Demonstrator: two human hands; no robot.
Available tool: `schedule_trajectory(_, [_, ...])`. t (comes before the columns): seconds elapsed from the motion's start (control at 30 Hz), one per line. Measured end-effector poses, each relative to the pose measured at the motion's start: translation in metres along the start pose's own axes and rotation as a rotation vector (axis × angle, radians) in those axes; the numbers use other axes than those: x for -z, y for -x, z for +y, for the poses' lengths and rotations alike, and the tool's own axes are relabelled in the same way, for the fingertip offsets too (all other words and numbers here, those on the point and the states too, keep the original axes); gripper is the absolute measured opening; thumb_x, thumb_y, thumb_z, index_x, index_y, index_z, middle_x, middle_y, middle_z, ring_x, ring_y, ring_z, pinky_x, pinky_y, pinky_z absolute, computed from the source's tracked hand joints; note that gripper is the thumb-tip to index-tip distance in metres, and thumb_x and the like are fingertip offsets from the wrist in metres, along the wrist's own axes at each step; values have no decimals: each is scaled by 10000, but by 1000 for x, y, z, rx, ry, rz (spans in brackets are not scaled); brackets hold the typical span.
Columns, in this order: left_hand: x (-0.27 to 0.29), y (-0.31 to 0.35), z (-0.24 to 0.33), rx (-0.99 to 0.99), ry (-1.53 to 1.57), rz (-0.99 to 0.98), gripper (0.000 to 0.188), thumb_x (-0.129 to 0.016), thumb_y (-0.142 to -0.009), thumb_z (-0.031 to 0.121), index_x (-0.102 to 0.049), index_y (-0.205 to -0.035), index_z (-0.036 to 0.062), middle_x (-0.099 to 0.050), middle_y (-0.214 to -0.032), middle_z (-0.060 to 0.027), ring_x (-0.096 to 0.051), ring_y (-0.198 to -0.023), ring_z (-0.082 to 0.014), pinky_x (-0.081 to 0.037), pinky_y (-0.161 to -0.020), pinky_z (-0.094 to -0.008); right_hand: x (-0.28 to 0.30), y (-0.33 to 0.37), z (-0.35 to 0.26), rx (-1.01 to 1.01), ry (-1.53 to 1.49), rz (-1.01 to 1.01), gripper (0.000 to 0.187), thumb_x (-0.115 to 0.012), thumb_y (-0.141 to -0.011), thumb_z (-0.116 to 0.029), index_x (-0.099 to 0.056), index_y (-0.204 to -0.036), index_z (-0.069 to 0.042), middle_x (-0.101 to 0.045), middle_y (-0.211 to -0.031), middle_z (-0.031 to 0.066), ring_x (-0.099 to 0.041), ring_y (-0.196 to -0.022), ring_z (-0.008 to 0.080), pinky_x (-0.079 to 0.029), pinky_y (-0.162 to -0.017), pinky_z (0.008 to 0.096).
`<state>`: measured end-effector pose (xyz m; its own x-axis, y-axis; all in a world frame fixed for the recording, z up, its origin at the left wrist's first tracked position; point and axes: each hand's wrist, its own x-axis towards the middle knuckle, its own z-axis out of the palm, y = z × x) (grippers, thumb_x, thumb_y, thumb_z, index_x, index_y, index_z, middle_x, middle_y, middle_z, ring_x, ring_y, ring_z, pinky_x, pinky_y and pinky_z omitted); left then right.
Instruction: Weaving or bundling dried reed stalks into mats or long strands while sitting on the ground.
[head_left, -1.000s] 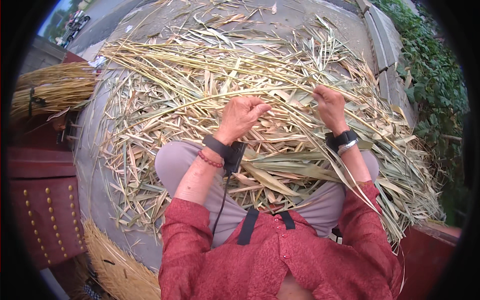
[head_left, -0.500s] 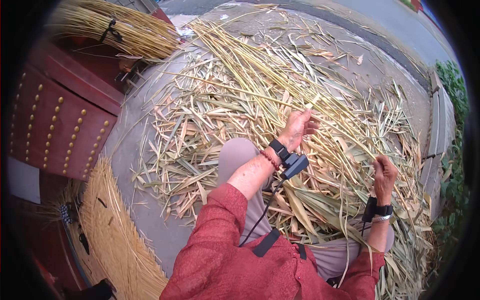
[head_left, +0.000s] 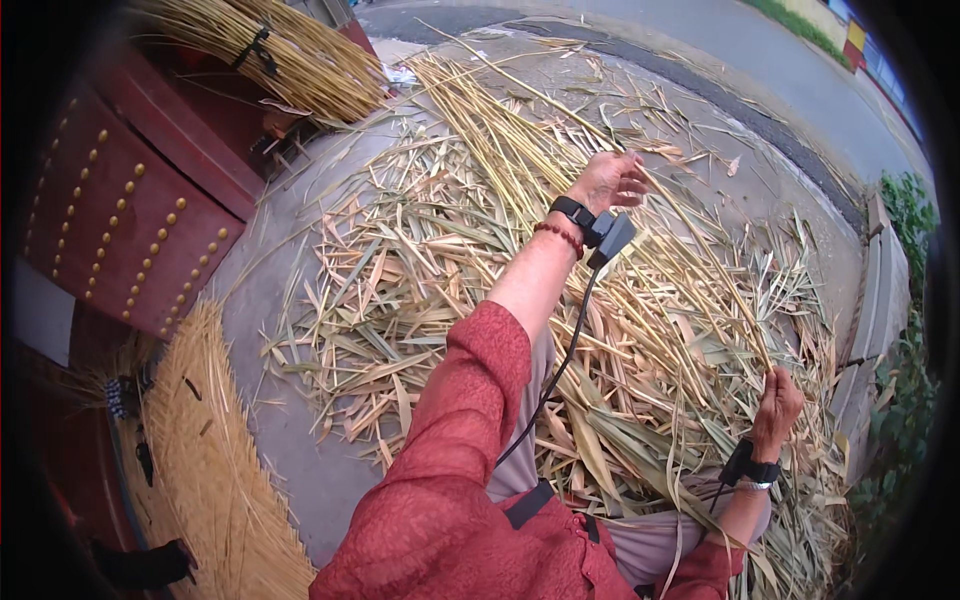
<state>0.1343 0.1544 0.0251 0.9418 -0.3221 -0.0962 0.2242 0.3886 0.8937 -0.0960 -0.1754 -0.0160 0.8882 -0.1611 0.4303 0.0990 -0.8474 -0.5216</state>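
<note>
One long, thin dry reed-like stalk (head_left: 540, 94) runs slantwise across my front, from the far left of the ground down to my right hand. My right hand (head_left: 778, 402) pinches its near end beside the right edge of the leaf litter. Farther along, the curled fingers of my left hand (head_left: 606, 181) close around the same stalk. Beneath it lie many loose yellow stalks (head_left: 490, 150), stretched over a wide heap of dry leaves and husks (head_left: 370, 290). Each wrist carries a black strap with a small device.
A tied bundle of stalks (head_left: 310, 75) rests at the far left beside a red door with brass studs (head_left: 125, 220). A woven straw mat or bundle (head_left: 215, 440) lies at the near left. Stone edging (head_left: 880, 290) and green plants bound the right; a road runs beyond.
My left hand has moved away from me with the stalk, whose far end has swung farther out. My right hand has dropped slightly lower in the view. The head view has shifted a little.
</note>
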Motion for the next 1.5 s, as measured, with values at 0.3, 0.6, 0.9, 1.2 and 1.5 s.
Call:
schedule_trajectory(0.3, [-29, 26, -69, 254, -1329, -149, 412, -533, -791, 383, -633, -738, -13, -620, -640, -93, -618, -563, -169, -474, -546, -320, -87, 6, -16, 53, 203, -225, 106, -539, -739, -125, -531, -677, -40, -550, -627, 175, -547, -622, 357, -401, -542, 437])
schedule_trajectory(0.6, [-56, 64, -62, 14, -1543, -301, 316, -589, -693, 349, -663, -848, 83, -630, -829, -139, -592, -819, -290, -453, -713, -374, -114, 0, -22, 62, 254, -303, 111, -534, -711, -124, -549, -653, -31, -555, -631, 173, -549, -629, 355, -414, -567, 438])
schedule_trajectory(0.9, [-53, 61, -79, -12, -1469, -276, 253, -605, -686, 294, -663, -843, 104, -634, -811, -123, -597, -804, -278, -458, -713, -359, -111, -8, -33, 66, 234, -178, 161, -477, -773, -135, -520, -658, -31, -563, -663, 155, -546, -641, 352, -405, -563, 429])
schedule_trajectory(1.2, [-69, 64, -97, -148, -1435, -196, 307, -623, -674, 271, -623, -918, 86, -622, -831, -144, -588, -817, -310, -456, -719, -386, -111, -8, -40, 95, 219, -109, 60, -467, -659, -15, -511, -654, -55, -547, -629, 122, -545, -603, 320, -401, -519, 412])
schedule_trajectory(1.5, [-59, 54, -89, -78, -1409, -200, 297, -618, -705, 185, -616, -979, 72, -639, -821, -105, -606, -792, -262, -464, -709, -347, -113, -14, -39, 24, 193, -100, 60, -488, -659, -41, -534, -630, -68, -553, -608, 134, -557, -592, 322, -412, -509, 408])
